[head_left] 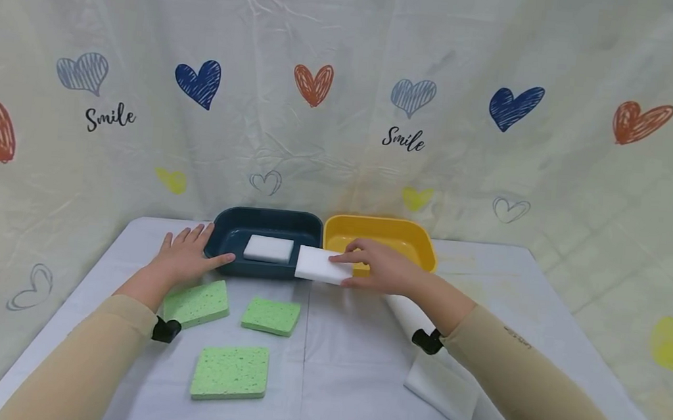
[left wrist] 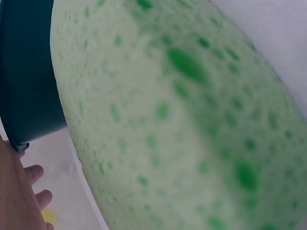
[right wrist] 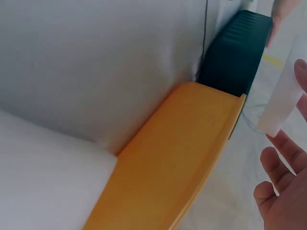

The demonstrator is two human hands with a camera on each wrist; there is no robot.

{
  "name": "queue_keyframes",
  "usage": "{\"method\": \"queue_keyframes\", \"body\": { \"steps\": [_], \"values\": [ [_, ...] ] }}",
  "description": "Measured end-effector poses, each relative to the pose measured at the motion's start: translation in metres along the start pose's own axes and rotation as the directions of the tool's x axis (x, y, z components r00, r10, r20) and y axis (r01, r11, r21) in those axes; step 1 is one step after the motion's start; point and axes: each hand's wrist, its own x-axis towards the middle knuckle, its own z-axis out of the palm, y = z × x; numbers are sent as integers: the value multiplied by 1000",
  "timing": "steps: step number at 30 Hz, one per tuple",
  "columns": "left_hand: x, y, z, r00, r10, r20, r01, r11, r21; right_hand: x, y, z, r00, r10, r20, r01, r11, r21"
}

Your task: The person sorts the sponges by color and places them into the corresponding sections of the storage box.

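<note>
My right hand [head_left: 388,268] pinches a white sponge block [head_left: 319,265] between thumb and fingers, over the front edges of the two trays where they meet. In the right wrist view the held white sponge [right wrist: 283,96] hangs above the rims. The dark teal tray [head_left: 260,270] has one white sponge [head_left: 269,249] lying inside it. My left hand [head_left: 186,261], fingers spread, rests at that tray's left edge. Just below the left hand lies a green sponge [head_left: 197,303], which fills most of the left wrist view. The yellow tray [head_left: 379,225] stands right beside the teal one.
Two more green sponges, a small one [head_left: 271,316] and a bigger one [head_left: 231,373], lie at the front left. Under the right forearm are a white block [head_left: 408,314] and another white sponge [head_left: 442,388]. A curtain printed with hearts hangs behind the table.
</note>
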Motion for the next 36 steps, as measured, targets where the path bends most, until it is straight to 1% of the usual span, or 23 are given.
{"method": "queue_keyframes", "body": {
  "steps": [2, 7, 13, 16, 20, 25, 30, 34, 36],
  "values": [
    [0, 1, -1, 1000, -2, 2, 2, 1000, 0, 12, -2, 0, 1000, 18, 2, -18, 1000, 14],
    [-1, 1, -2, 1000, -5, 10, 5, 1000, 10, 41, -10, 2, 999, 49, 18, -49, 999, 6],
    [0, -3, -1, 1000, -11, 8, 11, 1000, 10, 74, -18, 4, 995, 73, 61, -73, 997, -4],
    [2, -5, 1, 1000, -14, 10, 14, 1000, 10, 88, -22, 6, 992, 94, 86, -91, 995, -45],
    [2, -4, 1, 1000, -13, 10, 12, 1000, 7, 103, -27, 8, 989, 96, 114, -84, 991, -102],
    [0, 1, -1, 1000, -5, -4, 5, 1000, -2, 115, -30, 12, 988, 75, 137, -52, 984, -170],
    [0, 3, -2, 1000, -5, 3, 5, 1000, 3, 122, -28, 17, 983, 69, 168, -28, 971, -239],
    [0, 3, -2, 1000, -7, 4, 7, 1000, 14, 126, -26, 20, 980, 76, 182, -27, 966, -257],
    [0, 2, -2, 1000, -10, 2, 10, 1000, 16, 127, -25, 21, 980, 80, 184, -32, 968, -249]
  ]
}}
